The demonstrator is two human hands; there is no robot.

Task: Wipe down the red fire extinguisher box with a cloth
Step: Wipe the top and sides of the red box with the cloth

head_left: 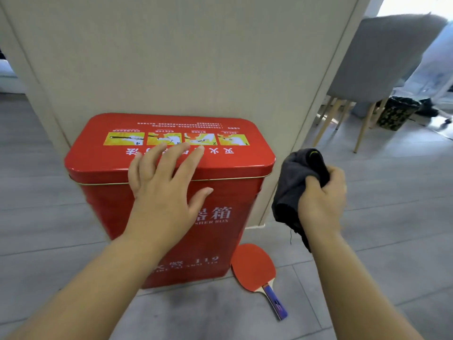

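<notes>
Wiping seems not yet begun: the dark cloth (pixel 294 182) is clear of the red fire extinguisher box (pixel 215 241). Table tennis paddle (pixel 253 267) lies on the floor (pixel 380 241) at the box's front right corner. My left hand (pixel 159 190), fingers spread flat, rests on the lid's (pixel 232 158) front edge. My right hand (pixel 321 200) grips the bunched cloth beside its right edge. Box backs onto the wall panel (pixel 196 57).

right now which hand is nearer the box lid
Left. The left hand lies spread over the front edge of the lid; the right hand holds the cloth off to its right, clear of it.
</notes>
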